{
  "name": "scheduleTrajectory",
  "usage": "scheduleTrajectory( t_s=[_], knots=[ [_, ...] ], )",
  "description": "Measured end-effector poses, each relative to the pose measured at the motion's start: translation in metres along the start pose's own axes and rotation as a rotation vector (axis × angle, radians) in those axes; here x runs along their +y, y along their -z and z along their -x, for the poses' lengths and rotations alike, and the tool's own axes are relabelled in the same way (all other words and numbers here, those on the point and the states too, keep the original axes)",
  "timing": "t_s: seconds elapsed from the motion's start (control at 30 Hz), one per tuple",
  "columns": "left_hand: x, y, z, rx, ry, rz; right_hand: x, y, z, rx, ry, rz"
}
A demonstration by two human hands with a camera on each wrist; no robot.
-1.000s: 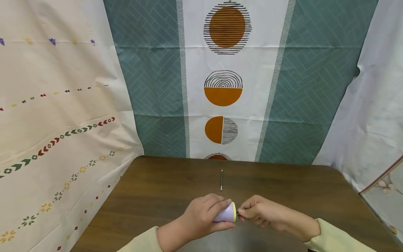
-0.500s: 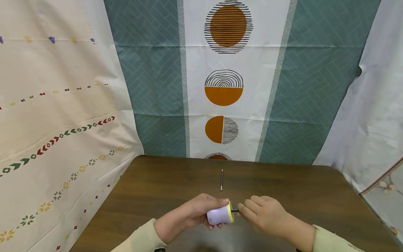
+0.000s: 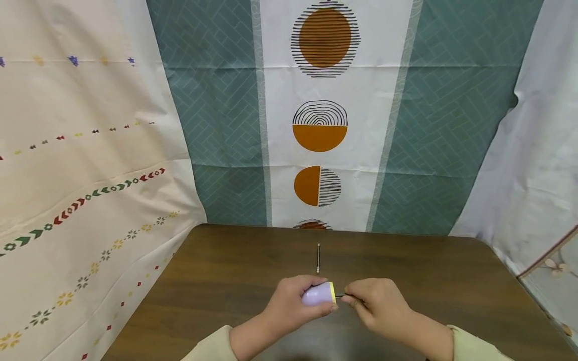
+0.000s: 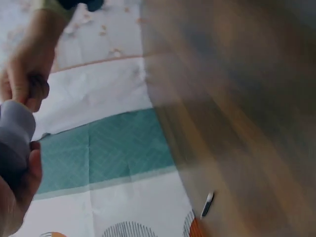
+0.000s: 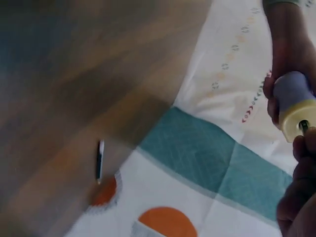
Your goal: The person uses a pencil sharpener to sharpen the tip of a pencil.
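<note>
A lavender pencil sharpener (image 3: 317,295), round in shape with a yellow end, is held above the table in my left hand (image 3: 290,304). The fingers wrap over its top and the thumb lies along the lower side. From the hole in the yellow end (image 5: 292,117) sticks a thin dark pencil (image 3: 340,296), which my right hand (image 3: 381,307) pinches between thumb and forefinger close to the opening. Its tip is hidden inside. In the left wrist view the sharpener (image 4: 17,121) appears at the left edge, with the right hand (image 4: 28,74) behind it.
A slim dark stick with pale ends, pencil-like (image 3: 318,258), lies on the brown wooden table (image 3: 244,260) beyond the hands. Patterned cloths (image 3: 226,125) hang behind the table and along both sides.
The left hand turned thumb-up with the sharpener, then back to fingers on top. The right hand rolled knuckles-up and now shows its thumb and forefinger pinch. The stick on the table stayed put.
</note>
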State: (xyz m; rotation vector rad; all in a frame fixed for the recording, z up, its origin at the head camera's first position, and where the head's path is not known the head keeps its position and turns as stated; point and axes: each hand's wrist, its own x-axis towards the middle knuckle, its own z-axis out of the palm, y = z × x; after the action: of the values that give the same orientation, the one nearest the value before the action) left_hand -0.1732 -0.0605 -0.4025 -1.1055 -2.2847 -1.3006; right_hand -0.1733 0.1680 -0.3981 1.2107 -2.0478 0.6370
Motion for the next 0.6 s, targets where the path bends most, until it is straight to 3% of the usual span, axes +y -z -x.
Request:
scheduleTrajectory(
  t_s=[0.1, 0.17, 0.23, 0.3, 0.33, 0.4, 0.47, 0.53, 0.6],
  knots=[
    [-0.007, 0.000, -0.002, 0.133, -0.413, -0.379, -0.001, 0.007, -0.001, -0.200, -0.276, -0.300],
    [-0.010, 0.002, -0.005, 0.200, -0.608, -0.564, 0.002, 0.012, -0.003, -0.364, -0.508, -0.602],
    [-0.011, 0.003, -0.007, 0.215, -0.718, -0.670, 0.006, 0.015, -0.006, -0.502, -0.752, -0.876],
    [-0.012, 0.005, -0.006, 0.184, -0.725, -0.689, 0.010, 0.016, -0.008, -0.578, -0.928, -1.030],
    [-0.012, 0.005, -0.005, 0.151, -0.670, -0.668, 0.011, 0.015, -0.008, -0.590, -0.958, -1.034],
    [-0.010, 0.006, -0.003, 0.033, -0.439, -0.511, 0.009, 0.013, -0.008, -0.567, -0.861, -0.890],
    [-0.009, 0.008, -0.003, -0.081, -0.091, -0.238, 0.007, 0.010, -0.006, -0.478, -0.609, -0.596],
    [-0.006, 0.011, -0.006, -0.135, 0.275, 0.075, 0.006, 0.006, -0.004, -0.326, -0.300, -0.202],
    [-0.004, 0.015, -0.011, -0.164, 0.556, 0.335, 0.007, 0.002, -0.003, -0.145, -0.019, 0.115]
  ],
)
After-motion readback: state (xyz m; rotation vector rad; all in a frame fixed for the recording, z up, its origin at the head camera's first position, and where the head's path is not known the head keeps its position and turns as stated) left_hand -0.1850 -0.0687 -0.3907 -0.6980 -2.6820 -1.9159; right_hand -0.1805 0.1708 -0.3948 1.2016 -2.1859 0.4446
